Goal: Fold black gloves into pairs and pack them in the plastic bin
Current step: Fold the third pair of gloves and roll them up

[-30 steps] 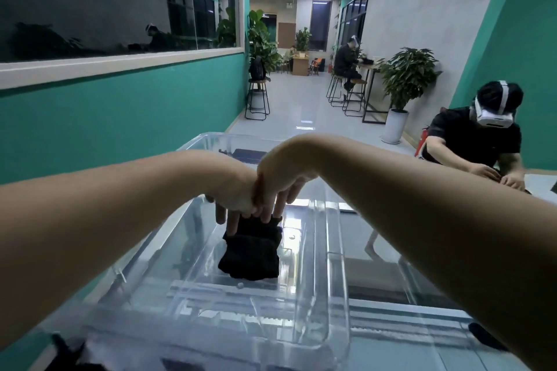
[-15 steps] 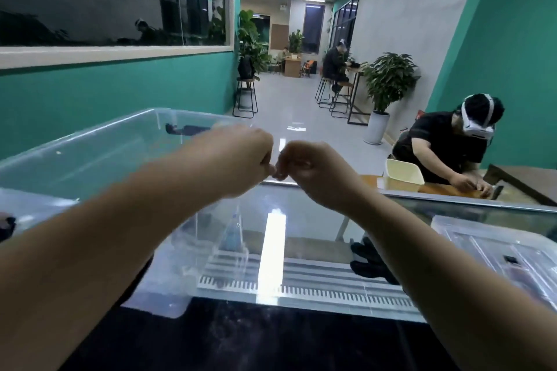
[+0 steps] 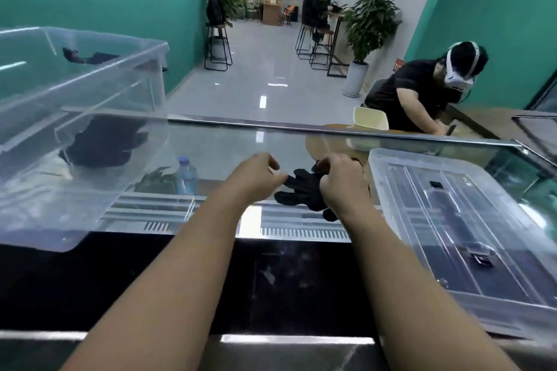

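Black gloves lie between bin and lid; right hand grips them, left hand touches them, loosely curled.

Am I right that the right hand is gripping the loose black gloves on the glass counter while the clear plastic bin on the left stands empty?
Not quite: the clear plastic bin on the left is not empty; the head view shows dark folded gloves lying inside it. The rest holds: the right hand grips the loose black gloves on the glass counter.
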`<state>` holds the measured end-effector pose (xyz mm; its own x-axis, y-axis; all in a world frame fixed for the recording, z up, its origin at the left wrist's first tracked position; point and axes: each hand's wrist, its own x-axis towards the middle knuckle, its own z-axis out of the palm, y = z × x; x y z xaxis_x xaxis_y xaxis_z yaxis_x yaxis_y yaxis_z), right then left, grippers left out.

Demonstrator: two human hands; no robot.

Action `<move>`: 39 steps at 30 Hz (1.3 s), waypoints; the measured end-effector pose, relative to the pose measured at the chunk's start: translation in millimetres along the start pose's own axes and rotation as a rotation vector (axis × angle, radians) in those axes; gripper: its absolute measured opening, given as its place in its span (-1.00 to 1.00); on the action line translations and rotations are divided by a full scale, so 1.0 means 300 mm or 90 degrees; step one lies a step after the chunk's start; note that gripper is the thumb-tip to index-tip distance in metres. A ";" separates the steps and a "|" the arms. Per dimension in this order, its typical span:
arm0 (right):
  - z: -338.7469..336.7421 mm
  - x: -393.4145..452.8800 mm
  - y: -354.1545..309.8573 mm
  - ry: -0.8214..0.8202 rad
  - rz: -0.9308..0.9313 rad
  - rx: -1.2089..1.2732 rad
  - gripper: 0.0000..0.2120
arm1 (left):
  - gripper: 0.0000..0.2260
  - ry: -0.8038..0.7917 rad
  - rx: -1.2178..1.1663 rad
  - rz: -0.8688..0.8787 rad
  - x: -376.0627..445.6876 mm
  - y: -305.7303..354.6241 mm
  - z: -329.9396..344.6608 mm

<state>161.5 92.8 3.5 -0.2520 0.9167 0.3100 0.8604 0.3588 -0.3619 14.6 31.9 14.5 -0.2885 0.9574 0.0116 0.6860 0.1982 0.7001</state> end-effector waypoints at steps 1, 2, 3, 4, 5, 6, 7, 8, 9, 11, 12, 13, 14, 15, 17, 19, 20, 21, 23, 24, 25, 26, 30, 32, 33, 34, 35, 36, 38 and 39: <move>0.015 -0.006 0.001 -0.025 0.011 -0.011 -0.67 | -0.70 -0.031 -0.011 -0.008 0.009 -0.002 0.050; 0.030 -0.011 0.004 -0.048 0.019 -0.016 -0.66 | -0.68 -0.031 0.012 0.000 0.015 -0.004 0.098; 0.041 -0.013 0.000 -0.058 0.026 0.002 -0.65 | -0.66 -0.007 0.062 0.014 0.012 -0.008 0.128; 0.047 -0.011 0.000 -0.063 0.037 0.045 -0.63 | -0.62 0.019 0.120 0.026 0.005 -0.010 0.147; 0.046 -0.010 0.002 -0.065 0.050 0.101 -0.61 | -0.61 0.035 0.158 0.038 0.001 -0.011 0.159; 0.041 -0.012 0.005 -0.069 0.061 0.163 -0.58 | -0.61 0.047 0.171 0.048 0.001 -0.014 0.165; 0.034 -0.012 0.010 -0.074 0.077 0.233 -0.56 | -0.65 0.059 0.167 0.055 0.004 -0.016 0.170; 0.029 -0.013 0.015 -0.084 0.101 0.316 -0.55 | -0.70 0.073 0.162 0.059 0.005 -0.018 0.173; 0.025 -0.016 0.019 -0.088 0.122 0.389 -0.53 | -0.74 0.086 0.161 0.061 0.007 -0.019 0.176; 0.021 -0.019 0.020 -0.045 0.109 0.438 -0.51 | -0.80 0.101 0.162 0.062 0.008 -0.026 0.170; 0.021 -0.018 0.023 -0.003 0.075 0.404 -0.52 | -0.81 0.113 0.160 0.059 0.010 -0.036 0.159; 0.027 -0.014 0.030 0.039 0.043 0.337 -0.54 | -0.83 0.130 0.153 0.054 0.014 -0.049 0.143; 0.034 -0.009 0.040 0.067 0.017 0.260 -0.58 | -0.84 0.149 0.140 0.048 0.020 -0.067 0.125; 0.043 -0.007 0.049 0.070 0.003 0.197 -0.61 | -0.85 0.169 0.124 0.040 0.025 -0.087 0.108; 0.062 -0.007 0.057 0.014 0.011 0.138 -0.65 | -0.81 0.208 0.113 0.019 0.034 -0.116 0.085; 0.070 -0.011 0.056 -0.055 0.023 0.122 -0.63 | -0.72 0.268 0.126 0.020 0.035 -0.119 0.080; 0.071 -0.011 0.052 -0.070 0.024 0.113 -0.59 | -0.69 0.308 0.122 0.048 0.032 -0.111 0.080; 0.073 -0.011 0.050 -0.072 0.027 0.111 -0.55 | -0.70 0.338 0.105 0.102 0.029 -0.102 0.083; 0.076 -0.008 0.043 -0.060 0.032 0.138 -0.46 | -0.70 0.288 0.077 0.226 0.021 -0.078 0.091; 0.078 -0.007 0.042 -0.052 0.031 0.166 -0.43 | -0.64 0.212 0.089 0.258 0.012 -0.066 0.102; 0.079 -0.007 0.041 -0.046 0.029 0.198 -0.40 | -0.57 0.130 0.123 0.257 0.000 -0.054 0.117; 0.077 -0.008 0.041 -0.042 0.029 0.228 -0.38 | -0.52 0.068 0.164 0.233 -0.006 -0.050 0.131; 0.061 -0.025 0.037 -0.037 0.014 0.292 -0.55 | -0.64 0.098 0.186 0.199 -0.004 -0.072 0.135; 0.057 -0.034 0.034 -0.023 0.003 0.311 -0.65 | -0.78 0.141 0.149 0.199 0.000 -0.083 0.129; 0.056 -0.036 0.034 -0.013 0.006 0.331 -0.69 | -0.81 0.163 0.112 0.190 0.000 -0.084 0.125; 0.052 -0.037 0.034 -0.002 0.015 0.355 -0.71 | -0.82 0.190 0.072 0.180 -0.002 -0.082 0.120; 0.050 -0.037 0.036 0.009 0.030 0.376 -0.72 | -0.81 0.218 0.037 0.168 -0.005 -0.078 0.115; 0.045 -0.037 0.037 0.022 0.045 0.389 -0.71 | -0.79 0.242 0.010 0.157 -0.009 -0.075 0.105; 0.046 -0.035 0.045 0.032 0.077 0.379 -0.66 | -0.79 0.260 -0.027 0.131 -0.003 -0.078 0.093; 0.049 -0.035 0.051 0.031 0.097 0.351 -0.60 | -0.82 0.258 -0.038 0.107 -0.002 -0.079 0.092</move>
<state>170.9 91.3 -18.1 -0.1115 0.9606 0.2546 0.5237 0.2745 -0.8065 16.9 32.5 -21.7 -0.4227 0.8132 0.4001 0.7095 0.0223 0.7043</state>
